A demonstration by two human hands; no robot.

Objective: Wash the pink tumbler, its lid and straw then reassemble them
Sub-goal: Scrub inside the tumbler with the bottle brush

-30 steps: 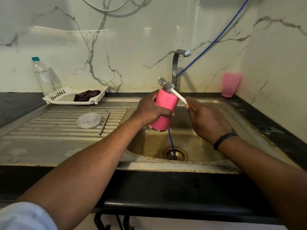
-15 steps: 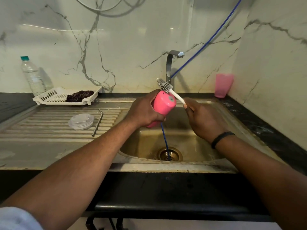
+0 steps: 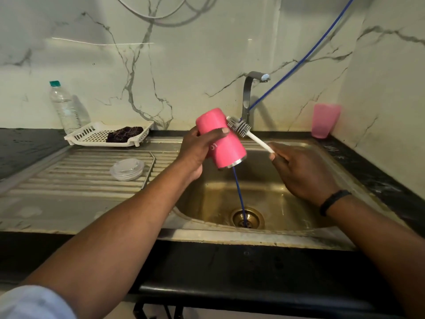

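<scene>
Tumbler point(image 3: 220, 139) sits mouth-down over the sink point(image 3: 253, 236), my left hand point(image 3: 195, 153) wrapped around it. My right hand point(image 3: 299, 171) pinches the brush point(image 3: 243, 131); I'd scrub its wall with short strokes.

Pink tumbler point(image 3: 220, 138) with a silver rim; white-handled bottle brush point(image 3: 249, 135); paler pink cup point(image 3: 324, 120); white tray point(image 3: 101, 135) holding a dark cloth point(image 3: 125, 137); black counter point(image 3: 25, 146); white marble wall point(image 3: 184, 65) with grey veins; blue hose point(image 3: 239, 194); green-capped clear bottle point(image 3: 64, 107).

Lid point(image 3: 126, 169) and straw point(image 3: 149, 169) lie on drainboard point(image 3: 69, 180), left of basin point(image 3: 264, 199).
</scene>
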